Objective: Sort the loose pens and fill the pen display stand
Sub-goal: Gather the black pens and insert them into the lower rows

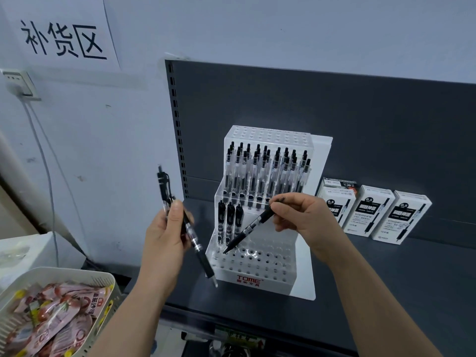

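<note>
Step in hand: A person is filling the pen display stand, feeding a black pen tip-first toward a hole at the left end of the stand's lowest front tier.

Right hand: The right hand is pinching that pen near its clicker end between thumb and fingertips, hovering over the stand's middle step. The pen is slanting down and leftward. Whether its tip is already inside a hole cannot be told.

Left hand: Just left of the stand, the left hand is curling round the spare pens, at least two. One is pointing up and another is slanting down toward the stand's front left corner.

Stock in place: The upper-tier pens are crowding the stand's upper step. Three pens are standing at the left of the middle tier. Most front-tier holes are showing open.

Around the stand: Pen boxes are lining up to its right, and a basket of snack packets is sitting well to its front left.

Next move: It appears to be calling for the pen to be tipped upright over the hole, pushed down until seated and released, before a spare is passed across from the left hand.
</note>
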### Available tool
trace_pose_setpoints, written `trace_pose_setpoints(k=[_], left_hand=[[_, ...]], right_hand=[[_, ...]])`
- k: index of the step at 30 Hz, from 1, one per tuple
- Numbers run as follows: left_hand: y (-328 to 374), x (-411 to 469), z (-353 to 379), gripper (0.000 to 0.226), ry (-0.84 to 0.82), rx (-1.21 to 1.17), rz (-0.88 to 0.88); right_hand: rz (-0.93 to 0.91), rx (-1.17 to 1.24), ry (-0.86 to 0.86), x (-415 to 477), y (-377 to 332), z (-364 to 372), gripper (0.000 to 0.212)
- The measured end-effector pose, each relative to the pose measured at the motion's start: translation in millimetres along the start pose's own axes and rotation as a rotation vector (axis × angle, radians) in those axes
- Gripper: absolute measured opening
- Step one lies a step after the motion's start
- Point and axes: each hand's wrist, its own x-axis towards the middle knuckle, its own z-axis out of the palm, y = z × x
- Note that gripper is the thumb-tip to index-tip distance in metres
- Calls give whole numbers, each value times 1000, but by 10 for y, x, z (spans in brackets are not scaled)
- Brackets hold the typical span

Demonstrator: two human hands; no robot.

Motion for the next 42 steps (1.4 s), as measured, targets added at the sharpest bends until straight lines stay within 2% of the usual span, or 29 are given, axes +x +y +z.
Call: trace_pose_setpoints(k=[2,5,9,12,17,22,26,30,34,37,39,42], left_hand=[[-37,-20,36,38,-10,62,-2],[-68,-43,72,37,-36,36,-57],[-171,0,51,38,-66,53,-45],[-255,45,26,26,-89,8,-102],[-303,39,6,24,-115,78,-94],[-298,-4,-13,21,-140,64,-101],[-293,-47,-36,21,-149,93,-95],[-364,-35,-77,23,-137,105,-187],[-355,-70,-82,22,-213,101,-198],[-302,-124,-52,19,-309,3,-228],[-288,-154,-12,19,-369,-17,-231],[-301,-178,55,19,-447,21,-213]], right_hand=[[2,-27,14,5,3,-1,8],[-16,-63,50,6,6,-21,8],[-122,-309,106,15,27,-48,10],[-136,-447,110,29,70,-4,10],[-154,-687,55,72,146,167,7],[-155,-999,0,155,188,360,12],[-97,-961,41,152,227,432,17],[-85,-1032,56,172,284,444,25],[-54,-1000,59,189,310,435,27],[-87,-899,123,113,296,398,29],[-121,-770,142,41,253,403,24],[-120,-559,18,-45,163,470,14]])
